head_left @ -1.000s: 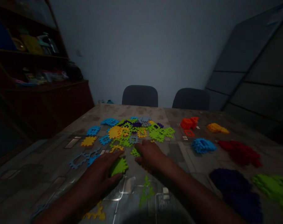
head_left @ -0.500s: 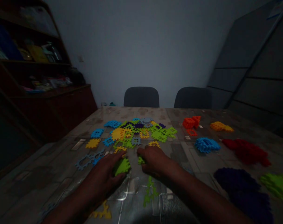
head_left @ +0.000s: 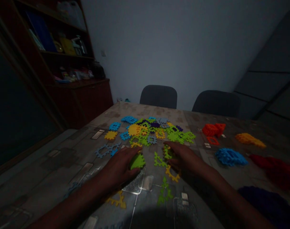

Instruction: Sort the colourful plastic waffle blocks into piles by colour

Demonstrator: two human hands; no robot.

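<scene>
My left hand (head_left: 122, 163) is curled around a solid green plastic building piece (head_left: 138, 161) with notched edges, thumb on the near side and fingers over the far side. Across from it, my right hand (head_left: 185, 156) has its index finger and thumb around an open-frame green piece (head_left: 167, 152), partly hidden by the hand. Between the hands lies a green triangular frame (head_left: 159, 160). A yellow frame piece (head_left: 173, 174) rests just below my right hand. Nearer to me are another green triangular piece (head_left: 165, 192) and a yellow triangular one (head_left: 117, 200).
Beyond my hands spreads a mixed pile of notched pieces (head_left: 156, 128) in several colours. Sorted clusters stand on the right: orange (head_left: 213, 129), yellow (head_left: 250, 140), blue (head_left: 230, 156), red (head_left: 278, 170) and dark purple (head_left: 266, 203). Two chairs (head_left: 158, 95) stand behind the patterned table (head_left: 70, 149).
The view has turned, shifting the scene rightward. My right hand has moved away from my left; a green triangular frame and a yellow frame now show between and below them. My left hand keeps its green piece.
</scene>
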